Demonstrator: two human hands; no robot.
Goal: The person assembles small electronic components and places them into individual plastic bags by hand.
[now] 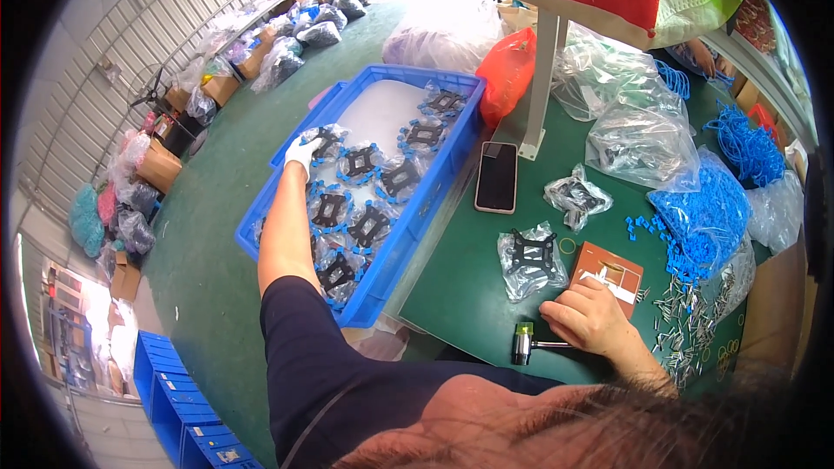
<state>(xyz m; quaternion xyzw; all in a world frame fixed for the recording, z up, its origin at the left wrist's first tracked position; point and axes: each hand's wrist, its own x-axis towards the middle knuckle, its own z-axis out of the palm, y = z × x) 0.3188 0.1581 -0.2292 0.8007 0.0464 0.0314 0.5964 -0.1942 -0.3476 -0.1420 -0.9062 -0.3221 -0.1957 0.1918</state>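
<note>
My left hand, in a white glove, is closed at the edge of a bagged black bracket with blue corner pieces, inside the blue crate. Several more such brackets lie in the crate. Bare and with bent fingers, my right hand rests on the green table by a brown printed card; what its fingers hold, if anything, is hidden. Beside it lies a small mallet with a yellow-green end, its handle running toward the hand. Two bagged brackets, one nearer and one farther, lie on the table.
A phone lies near the table's left edge. Loose metal pins, a bag of blue pieces and clear plastic bags crowd the right side. A metal post rises behind. Blue bins stand on the floor, lower left.
</note>
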